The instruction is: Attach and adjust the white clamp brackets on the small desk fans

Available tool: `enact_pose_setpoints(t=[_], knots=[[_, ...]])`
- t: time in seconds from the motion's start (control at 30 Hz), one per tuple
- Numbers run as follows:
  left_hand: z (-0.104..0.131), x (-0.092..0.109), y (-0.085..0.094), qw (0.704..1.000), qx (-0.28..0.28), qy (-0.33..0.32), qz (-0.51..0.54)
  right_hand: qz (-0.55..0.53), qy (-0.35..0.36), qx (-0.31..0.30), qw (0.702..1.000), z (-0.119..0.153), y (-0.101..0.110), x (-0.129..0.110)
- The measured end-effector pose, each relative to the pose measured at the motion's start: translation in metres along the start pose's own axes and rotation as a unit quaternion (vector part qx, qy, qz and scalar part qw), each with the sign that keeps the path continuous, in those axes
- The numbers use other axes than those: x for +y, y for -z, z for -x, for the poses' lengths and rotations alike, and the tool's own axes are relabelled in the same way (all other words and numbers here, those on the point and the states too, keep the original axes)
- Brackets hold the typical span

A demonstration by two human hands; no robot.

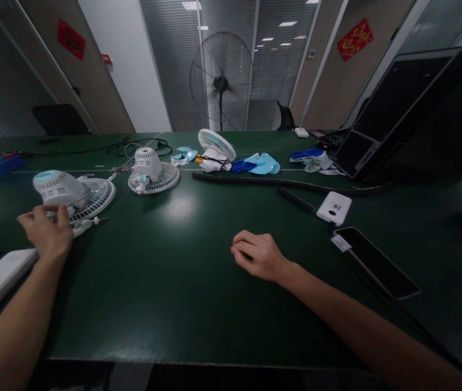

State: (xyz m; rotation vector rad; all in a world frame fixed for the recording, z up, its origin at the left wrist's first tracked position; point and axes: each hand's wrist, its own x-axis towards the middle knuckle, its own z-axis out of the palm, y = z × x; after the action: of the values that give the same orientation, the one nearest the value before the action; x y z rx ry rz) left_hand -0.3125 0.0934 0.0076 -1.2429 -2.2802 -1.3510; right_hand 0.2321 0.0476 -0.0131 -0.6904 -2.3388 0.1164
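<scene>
At the left, my left hand (pixel 49 231) is closed at the near side of a small white fan (pixel 62 190), its fingers gripping a part by the motor housing. This fan lies face down on its grille, and a white piece with a thin dark rod (pixel 92 221) sticks out beside my fingers. My right hand (pixel 259 254) rests over the middle of the green table (pixel 166 304), fingers curled and thumb against the fingertips. Whatever it pinches, if anything, is too small to make out. A second small fan (pixel 147 168) lies face down just beyond the first.
A third small fan (pixel 214 149) stands tilted at the back, near light-blue fan blades (pixel 264 164) and blue-and-white gloves (pixel 314 158). A black strip (pixel 255 181) crosses the table. A phone (pixel 378 263), a white power bank (pixel 334 208) and a dark cabinet (pixel 410 108) are to the right.
</scene>
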Motion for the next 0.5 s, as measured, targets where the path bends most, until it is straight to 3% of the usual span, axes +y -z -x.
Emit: enact_pose_setpoints(t=[0.13, 0.33, 0.5], knots=[[-0.001, 0.003, -0.001, 1.0, 0.008, 0.026, 0.011, -0.002, -0.002, -0.001, 1.0, 0.0, 0.0, 0.0], [-0.005, 0.003, -0.008, 0.991, -0.007, 0.13, 0.013, 0.006, 0.0, -0.001, 1.0, 0.0, -0.001, 0.0], [0.004, 0.012, -0.009, 0.99, -0.024, 0.14, 0.017, 0.004, -0.002, -0.003, 1.0, 0.0, -0.001, 0.0]])
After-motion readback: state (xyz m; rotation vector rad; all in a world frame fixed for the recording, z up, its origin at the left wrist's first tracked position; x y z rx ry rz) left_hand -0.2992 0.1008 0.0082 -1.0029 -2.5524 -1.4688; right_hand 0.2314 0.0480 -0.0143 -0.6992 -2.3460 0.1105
